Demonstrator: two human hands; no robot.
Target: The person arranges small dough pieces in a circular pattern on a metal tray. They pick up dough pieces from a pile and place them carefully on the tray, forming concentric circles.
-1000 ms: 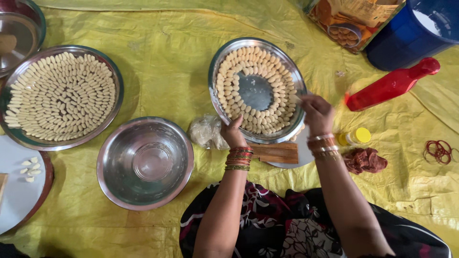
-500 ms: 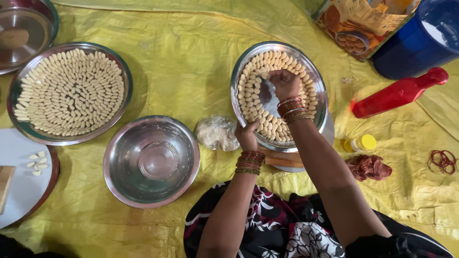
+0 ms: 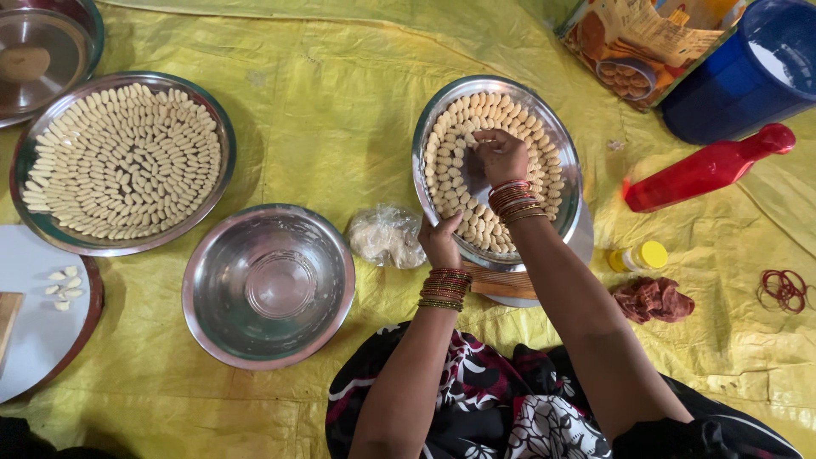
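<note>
A round steel plate point(image 3: 568, 166) partly ringed with small ridged dough pieces lies in front of me on the yellow sheet. My left hand point(image 3: 440, 239) grips its near rim. Over the plate's bare middle, my right hand point(image 3: 500, 156) has its fingers pinched together low among the pieces; whether a piece is between the fingertips is hidden. Both wrists wear bangles. A second steel plate point(image 3: 34, 223) at the left is packed with the same pale pieces.
An empty steel bowl point(image 3: 269, 286) sits near my left arm, a clear bag of dough point(image 3: 387, 236) beside it. A white tray point(image 3: 34, 340) with a few pieces is far left. At right lie a red bottle point(image 3: 705, 169), a small yellow-capped jar point(image 3: 639, 256), a blue tub point(image 3: 748, 76) and rubber bands point(image 3: 784, 289).
My right hand moved from the plate's right rim to its middle and lowered among the pieces. My left hand stayed on the near rim. The view shifted slightly.
</note>
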